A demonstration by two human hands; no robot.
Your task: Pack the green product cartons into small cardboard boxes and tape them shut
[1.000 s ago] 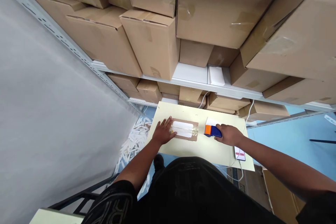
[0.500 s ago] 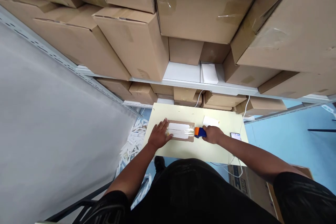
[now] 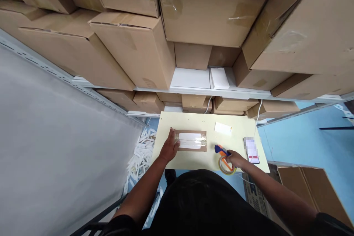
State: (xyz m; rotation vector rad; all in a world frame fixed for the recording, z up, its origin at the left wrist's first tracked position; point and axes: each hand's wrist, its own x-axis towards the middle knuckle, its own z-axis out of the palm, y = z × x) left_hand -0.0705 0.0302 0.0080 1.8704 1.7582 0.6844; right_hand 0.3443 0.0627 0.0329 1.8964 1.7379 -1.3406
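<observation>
A flat brown cardboard parcel [image 3: 197, 146] with white strips under clear tape lies on the pale yellow table [image 3: 193, 121]. My left hand [image 3: 169, 147] rests on its left end, fingers curled over the edge. My right hand [image 3: 235, 159] grips a tape dispenser [image 3: 224, 159], blue and orange with a roll of clear tape, held near the table's front edge, right of the parcel and apart from it.
A white slip [image 3: 222, 128] and a phone [image 3: 251, 150] with a cable lie on the table's right part. Shelves stacked with cardboard boxes [image 3: 132, 48] rise behind. White scraps [image 3: 139, 153] litter the blue floor at left. An open box [image 3: 312, 188] stands at lower right.
My right hand has pulled the tape dispenser off the parcel's right end, back toward the table's front edge. My left hand stays on the parcel's left end.
</observation>
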